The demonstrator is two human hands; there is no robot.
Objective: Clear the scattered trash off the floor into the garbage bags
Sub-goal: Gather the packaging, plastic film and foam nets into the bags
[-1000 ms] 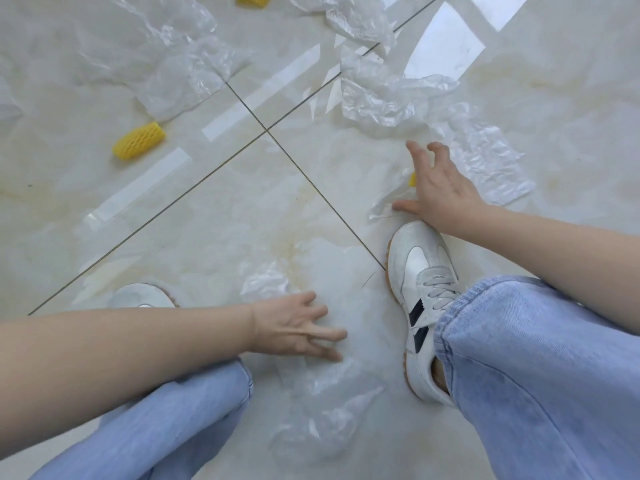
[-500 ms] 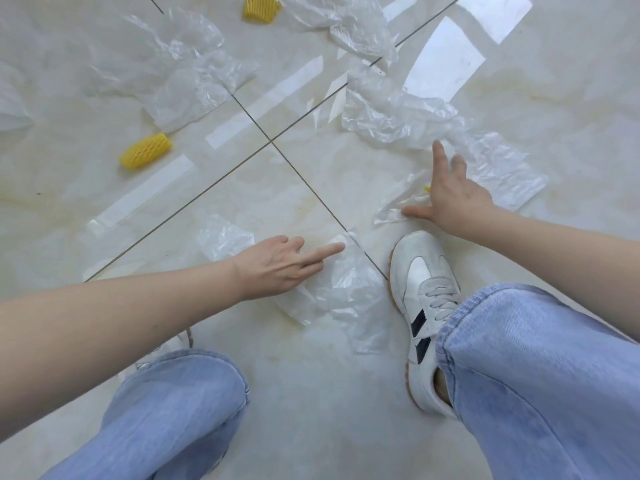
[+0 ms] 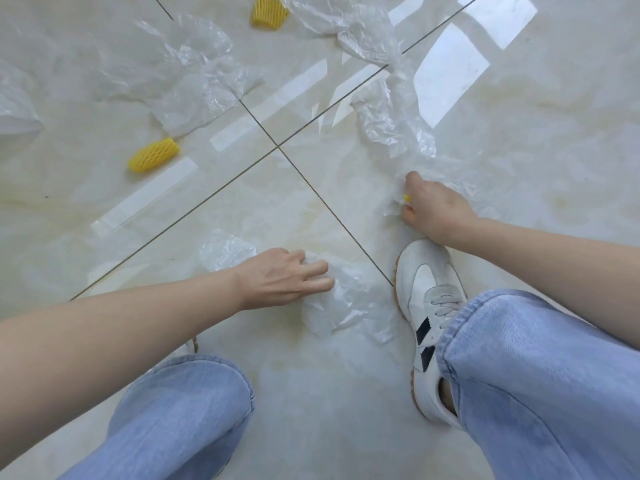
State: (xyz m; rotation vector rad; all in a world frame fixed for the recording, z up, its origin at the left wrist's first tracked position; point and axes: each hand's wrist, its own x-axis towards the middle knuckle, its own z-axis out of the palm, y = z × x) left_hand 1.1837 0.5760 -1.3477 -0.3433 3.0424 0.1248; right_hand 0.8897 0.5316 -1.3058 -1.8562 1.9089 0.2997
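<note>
Glossy pale marble-look tile floor (image 3: 311,403), grout lines crossing near centre, window glare at 1 o'clock. Person crouched low, both knees in blue jeans (image 3: 540,382) at 5 and 7 o'clock, white sneaker (image 3: 424,306) planted at 4 o'clock; the crouch puts both arms within reach of the litter. Trash is mostly clear plastic film: big crumpled sheet (image 3: 194,84) at 11 o'clock, another (image 3: 349,26) at 12, a long strip (image 3: 394,129) running from 1 o'clock down to the right hand (image 3: 433,209). That hand is fisted, closed on the strip's near end plus a small yellow scrap (image 3: 407,198) peeking out at the thumb, probably bunching film to lift it in one go. Left hand (image 3: 287,278) at centre lies palm down, fingers loosely spread on a smaller film wad (image 3: 346,306); looks like pinning or raking it, no closed grasp yet. Small loose film piece (image 3: 225,247) just behind that wrist. Two yellow foam net sleeves, untouched: one (image 3: 154,154) at 10 o'clock, one (image 3: 269,16) at 12. White object (image 3: 17,102) at 9 o'clock edge, could be a bag, cannot tell. No garbage bag clearly in view, so collected film has to be carried out of frame.
</note>
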